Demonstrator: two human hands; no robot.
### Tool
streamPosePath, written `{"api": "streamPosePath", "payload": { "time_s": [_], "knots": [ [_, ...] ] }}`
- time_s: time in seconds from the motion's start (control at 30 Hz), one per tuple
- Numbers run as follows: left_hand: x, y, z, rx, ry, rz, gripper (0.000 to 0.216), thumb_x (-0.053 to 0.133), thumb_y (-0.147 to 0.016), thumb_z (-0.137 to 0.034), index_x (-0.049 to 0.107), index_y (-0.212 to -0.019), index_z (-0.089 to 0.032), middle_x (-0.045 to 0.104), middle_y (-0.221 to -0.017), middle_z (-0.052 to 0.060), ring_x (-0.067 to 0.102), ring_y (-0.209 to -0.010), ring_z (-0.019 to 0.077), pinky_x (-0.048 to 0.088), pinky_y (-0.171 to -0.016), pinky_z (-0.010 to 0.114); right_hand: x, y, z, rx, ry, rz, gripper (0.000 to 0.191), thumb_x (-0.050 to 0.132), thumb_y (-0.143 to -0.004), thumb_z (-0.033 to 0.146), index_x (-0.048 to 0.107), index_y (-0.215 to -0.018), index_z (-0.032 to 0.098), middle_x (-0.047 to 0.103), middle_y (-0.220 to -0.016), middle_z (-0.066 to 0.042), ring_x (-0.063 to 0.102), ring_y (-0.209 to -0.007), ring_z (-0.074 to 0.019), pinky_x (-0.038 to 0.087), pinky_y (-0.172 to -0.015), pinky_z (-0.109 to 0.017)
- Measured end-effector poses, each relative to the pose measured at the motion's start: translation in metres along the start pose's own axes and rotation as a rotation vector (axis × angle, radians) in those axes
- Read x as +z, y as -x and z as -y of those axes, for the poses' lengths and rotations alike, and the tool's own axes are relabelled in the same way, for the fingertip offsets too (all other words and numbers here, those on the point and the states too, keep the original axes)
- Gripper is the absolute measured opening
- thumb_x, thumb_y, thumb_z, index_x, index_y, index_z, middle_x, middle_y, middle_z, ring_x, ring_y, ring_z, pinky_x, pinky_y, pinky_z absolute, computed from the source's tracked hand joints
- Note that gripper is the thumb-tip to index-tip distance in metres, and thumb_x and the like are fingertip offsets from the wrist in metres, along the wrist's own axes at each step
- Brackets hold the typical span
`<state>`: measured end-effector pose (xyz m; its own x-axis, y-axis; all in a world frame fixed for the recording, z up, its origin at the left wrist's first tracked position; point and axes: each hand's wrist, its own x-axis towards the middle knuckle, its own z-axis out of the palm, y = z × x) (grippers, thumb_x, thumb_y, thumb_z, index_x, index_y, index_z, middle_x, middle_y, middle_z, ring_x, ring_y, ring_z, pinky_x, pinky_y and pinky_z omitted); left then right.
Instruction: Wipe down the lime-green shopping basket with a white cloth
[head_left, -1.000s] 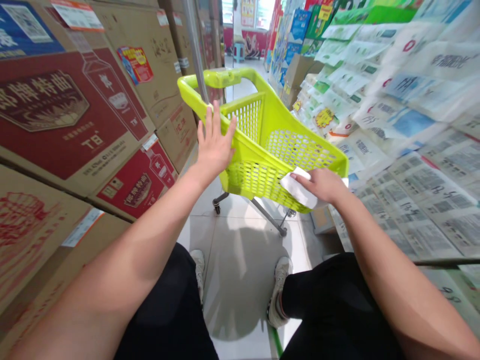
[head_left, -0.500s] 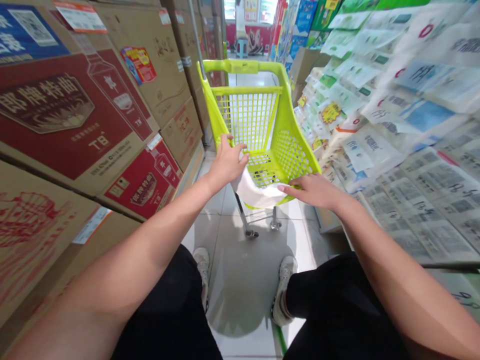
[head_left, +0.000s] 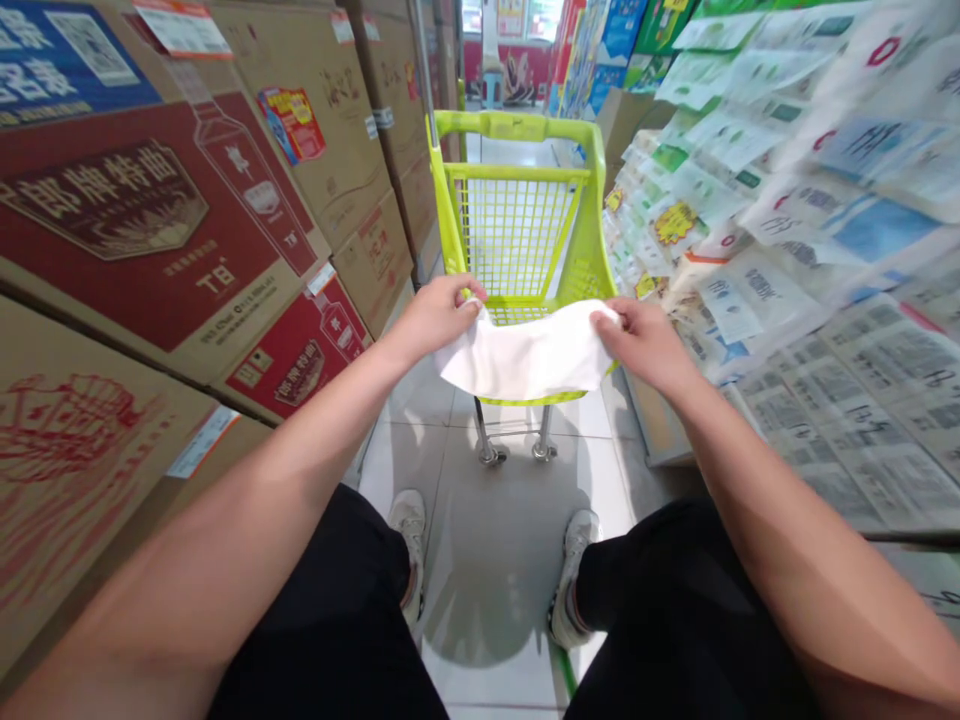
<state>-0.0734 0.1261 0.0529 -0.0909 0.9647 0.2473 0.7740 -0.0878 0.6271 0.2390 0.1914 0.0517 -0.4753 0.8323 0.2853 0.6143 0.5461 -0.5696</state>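
A wall of stacked cartons [head_left: 172, 200] fills my left side, and shelves of pale packets [head_left: 810, 180] fill my right. The tiled floor [head_left: 510, 560] runs as a narrow aisle between them. The lime-green cart [head_left: 514, 230] stands in that aisle, straight ahead of me. Its long axis points away down the aisle, with the handle [head_left: 517, 127] at the far end. A second ago it sat slewed across the aisle with the handle swung left, and half a second ago it was only partly squared up.

Inside the cart I can make out just its own mesh walls and bottom. The white cloth [head_left: 532, 355] is outside it, hanging in front of the near rim. I cannot tell whether it touches the rim.

The cloth is spread wide, with its long axis running left to right and its top edge roughly level. Half a second ago it hung bunched from one hand.

My left hand [head_left: 435, 315] has its grip pinched closed on the cloth's left corner. My right hand [head_left: 645, 345], which lay flat and open before, now has its grip closed on the right corner.
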Motion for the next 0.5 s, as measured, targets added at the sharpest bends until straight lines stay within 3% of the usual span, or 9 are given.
{"api": "streamPosePath", "payload": {
  "time_s": [0.07,0.13,0.17,0.23,0.3,0.37,0.43,0.5],
  "knots": [
    [-0.002,0.006,-0.004,-0.022,0.117,0.097,0.019,0.062,-0.095,-0.023,0.078,-0.105,-0.020,0.064,-0.071,0.000,0.058,-0.062,0.0168,0.046,-0.069,0.030,-0.007,-0.002,-0.008,0.052,0.192,-0.109,0.038,0.053,-0.097,0.048,0.074,-0.099,0.017,0.069,-0.087,-0.011,0.062,-0.082,-0.0259,0.045,-0.076,-0.038],
    [-0.005,0.016,-0.011,-0.049,0.130,0.182,0.020,0.066,-0.097,-0.033,0.078,-0.107,-0.021,0.062,-0.063,-0.001,0.056,-0.053,0.0166,0.045,-0.066,0.031,-0.010,-0.001,-0.009,0.056,0.413,-0.226,0.038,0.057,-0.097,0.045,0.076,-0.114,0.017,0.072,-0.106,-0.016,0.064,-0.104,-0.0337,0.047,-0.091,-0.046],
    [-0.006,0.020,-0.015,-0.046,0.104,0.186,0.024,0.067,-0.098,-0.039,0.079,-0.110,-0.022,0.061,-0.060,-0.002,0.057,-0.053,0.0178,0.046,-0.068,0.032,-0.010,0.000,-0.007,0.029,0.501,-0.292,0.041,0.057,-0.098,0.044,0.075,-0.122,0.017,0.070,-0.119,-0.019,0.062,-0.116,-0.0376,0.046,-0.098,-0.051],
    [-0.007,0.025,-0.018,-0.009,0.051,0.071,0.031,0.063,-0.102,-0.046,0.080,-0.113,-0.023,0.060,-0.059,-0.002,0.063,-0.061,0.0211,0.051,-0.078,0.035,-0.003,0.003,0.004,-0.097,0.561,-0.355,0.043,0.053,-0.103,0.044,0.071,-0.133,0.018,0.064,-0.136,-0.021,0.056,-0.132,-0.0402,0.042,-0.107,-0.057],
    [-0.002,0.023,-0.013,0.016,0.048,-0.121,0.032,0.059,-0.104,-0.043,0.078,-0.118,-0.022,0.066,-0.071,0.001,0.069,-0.077,0.0238,0.053,-0.092,0.038,0.011,0.006,0.019,-0.278,0.473,-0.239,0.042,0.044,-0.110,0.044,0.070,-0.132,0.018,0.065,-0.138,-0.019,0.057,-0.133,-0.0360,0.043,-0.110,-0.052],
    [0.010,0.014,0.000,-0.020,0.088,-0.278,0.036,0.063,-0.100,-0.036,0.071,-0.132,-0.022,0.073,-0.098,0.006,0.071,-0.100,0.0271,0.052,-0.106,0.042,0.032,0.009,0.036,-0.443,0.369,0.004,0.044,0.040,-0.113,0.047,0.070,-0.127,0.019,0.071,-0.130,-0.016,0.063,-0.125,-0.0316,0.045,-0.106,-0.045],
    [0.028,0.003,0.018,-0.109,0.140,-0.339,0.062,0.075,-0.088,-0.028,0.059,-0.148,-0.020,0.068,-0.130,0.013,0.064,-0.130,0.0333,0.046,-0.120,0.048,0.055,0.013,0.053,-0.516,0.370,0.217,0.048,0.040,-0.115,0.053,0.070,-0.126,0.017,0.075,-0.123,-0.014,0.068,-0.115,-0.0304,0.048,-0.098,-0.041],
    [0.047,-0.007,0.033,-0.199,0.264,-0.273,0.063,0.075,-0.086,-0.026,0.058,-0.146,-0.019,0.065,-0.137,0.016,0.054,-0.146,0.0385,0.041,-0.127,0.054,0.076,0.015,0.068,-0.478,0.470,0.324,0.050,0.040,-0.116,0.055,0.069,-0.127,0.016,0.078,-0.116,-0.015,0.073,-0.104,-0.0312,0.048,-0.088,-0.039]
  ]
}}
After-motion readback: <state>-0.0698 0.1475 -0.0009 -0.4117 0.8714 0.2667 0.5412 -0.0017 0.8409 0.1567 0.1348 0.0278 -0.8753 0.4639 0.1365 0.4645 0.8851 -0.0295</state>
